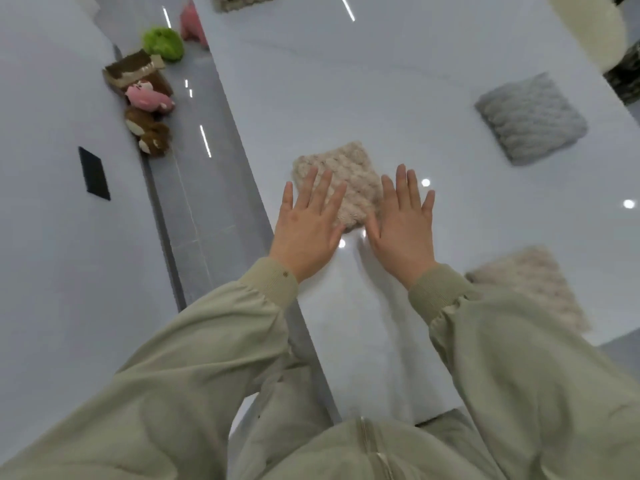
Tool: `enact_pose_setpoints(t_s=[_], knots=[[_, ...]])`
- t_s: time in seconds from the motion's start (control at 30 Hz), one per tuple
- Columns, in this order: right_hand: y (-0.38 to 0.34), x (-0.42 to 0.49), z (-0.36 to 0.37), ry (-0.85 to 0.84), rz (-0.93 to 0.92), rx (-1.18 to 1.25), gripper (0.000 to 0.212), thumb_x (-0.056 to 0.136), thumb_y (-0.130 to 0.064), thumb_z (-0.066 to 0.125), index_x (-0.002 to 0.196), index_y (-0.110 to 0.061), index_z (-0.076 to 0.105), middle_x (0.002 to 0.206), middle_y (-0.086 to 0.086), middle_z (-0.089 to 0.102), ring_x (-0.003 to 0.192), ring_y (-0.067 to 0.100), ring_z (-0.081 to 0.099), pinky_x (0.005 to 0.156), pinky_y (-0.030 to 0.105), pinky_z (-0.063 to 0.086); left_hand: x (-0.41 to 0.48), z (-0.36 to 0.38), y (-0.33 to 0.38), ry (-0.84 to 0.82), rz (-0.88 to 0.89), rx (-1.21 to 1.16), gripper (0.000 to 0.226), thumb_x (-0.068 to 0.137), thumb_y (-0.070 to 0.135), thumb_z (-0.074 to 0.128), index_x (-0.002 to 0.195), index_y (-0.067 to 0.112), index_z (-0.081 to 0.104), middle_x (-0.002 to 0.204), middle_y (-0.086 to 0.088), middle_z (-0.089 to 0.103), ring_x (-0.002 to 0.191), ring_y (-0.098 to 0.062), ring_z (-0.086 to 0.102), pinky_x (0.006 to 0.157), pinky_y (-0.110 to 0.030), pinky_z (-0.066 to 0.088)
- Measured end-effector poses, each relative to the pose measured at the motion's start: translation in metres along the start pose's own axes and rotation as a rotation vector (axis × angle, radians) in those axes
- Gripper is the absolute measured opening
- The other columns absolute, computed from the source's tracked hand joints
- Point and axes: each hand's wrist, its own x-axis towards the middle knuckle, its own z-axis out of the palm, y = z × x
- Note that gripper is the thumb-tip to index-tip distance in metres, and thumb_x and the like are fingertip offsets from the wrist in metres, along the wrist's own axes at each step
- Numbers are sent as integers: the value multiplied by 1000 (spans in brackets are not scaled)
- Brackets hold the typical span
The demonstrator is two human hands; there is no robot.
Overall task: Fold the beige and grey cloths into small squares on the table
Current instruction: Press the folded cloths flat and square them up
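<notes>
A beige knobbly cloth (349, 171) lies folded into a small square on the white table (346, 98), just ahead of me. My left hand (310, 220) lies flat with straight fingers over the cloth's left part. My right hand (403, 220) is flat too, fingers straight, along the cloth's right edge. A grey cloth (531, 119) sits folded as a square at the right. Another beige folded cloth (533, 285) lies near my right sleeve, partly hidden by it. A further beige cloth (242, 1) shows at the table's far edge.
The table's left edge runs diagonally beside a grey tiled floor (194, 202). Plush toys, pink (149, 97), brown (149, 131) and green (162, 43), lie along a white wall on the left. A pale chair (595, 29) stands at the far right.
</notes>
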Motion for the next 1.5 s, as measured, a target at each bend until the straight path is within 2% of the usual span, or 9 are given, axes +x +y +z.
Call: enact_pose_setpoints(t_s=[0.17,0.3,0.6,0.73,0.9,1.1,1.23,1.37,1.5], knots=[[-18,-50,5,40,274,31,61,97,-34,35,150,-9,15,159,12,-1,146,25,-5,115,51,-4,0,-10,-7,-32,233,55,63,96,43,22,151,15,9,159,-10,3,146,-30,-3,115,-51,-1],[-14,-77,4,58,421,44,61,97,-35,35,149,-9,15,159,12,-2,146,25,-6,115,50,-5,5,-10,8,-44,391,28,61,98,39,30,152,17,10,160,-7,0,146,-27,-7,115,-49,-5],[14,-70,13,83,555,134,62,97,-36,33,150,-10,13,159,11,-3,146,23,-8,115,44,-8,53,-1,41,-133,545,60,61,97,43,19,152,18,11,160,-8,4,147,-26,-4,116,-48,3],[14,-57,19,110,616,153,69,90,-44,18,149,-9,18,159,12,3,146,25,-4,115,45,-5,81,-3,43,-124,571,-5,61,96,43,19,151,18,15,159,-8,8,147,-26,0,116,-48,3],[0,-41,21,116,720,177,62,96,-35,36,149,-10,17,159,11,0,146,23,-6,115,42,-8,108,-3,30,-179,695,1,63,94,42,16,151,17,14,159,-8,8,147,-26,0,116,-48,3],[-32,-15,30,296,894,306,62,94,-39,28,148,-10,19,159,9,-1,146,20,-4,117,39,-4,147,-10,-7,-241,866,-71,59,98,38,27,151,18,12,160,-6,4,147,-24,-4,116,-45,1],[-70,1,43,518,1080,606,55,100,-28,37,149,-15,17,159,1,3,146,12,5,118,29,8,187,-10,-52,-362,793,-284,55,101,31,31,151,18,12,160,-4,7,147,-19,-1,118,-38,3],[-109,22,51,770,1332,880,52,101,-24,36,149,-17,19,157,-4,19,142,7,20,117,25,16,202,-13,-90,-573,627,-616,52,103,28,32,150,14,15,158,-1,15,145,-12,12,114,-17,6],[-128,35,51,874,1416,1003,52,100,-18,38,149,-16,23,151,-8,29,138,5,27,117,31,21,192,-11,-101,-699,491,-861,48,103,22,32,149,14,21,153,6,24,133,4,21,99,5,13]])
